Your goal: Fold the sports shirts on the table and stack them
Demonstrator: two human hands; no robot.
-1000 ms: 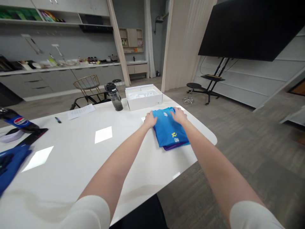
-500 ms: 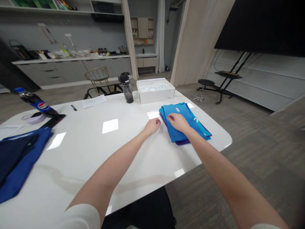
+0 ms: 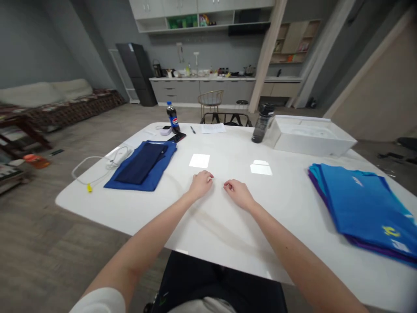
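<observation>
Over the middle of the white table (image 3: 228, 230), my left hand (image 3: 201, 184) is loosely closed, its fingers curled and nothing seen in them. A short gap to the right, my right hand (image 3: 239, 193) is also curled shut, with no object visible. Farther right lies a stack of folded blue and purple cloth (image 3: 361, 200), apart from both hands. It has small white and yellow prints. On the left side sits a folded dark navy cloth (image 3: 141, 165) on top of a brighter blue cloth (image 3: 158, 176).
A white open box (image 3: 312, 145) and a dark water bottle (image 3: 260, 124) stand at the back right. At the back left are a cola bottle (image 3: 173, 118), a phone (image 3: 177, 137), a pen (image 3: 193, 129) and paper (image 3: 213, 128). A white cable (image 3: 91, 158) hangs over the left edge.
The view has swung left. Both hands have moved left from the stack of blue cloth to the table's middle; the right hand is no longer over the stack.
</observation>
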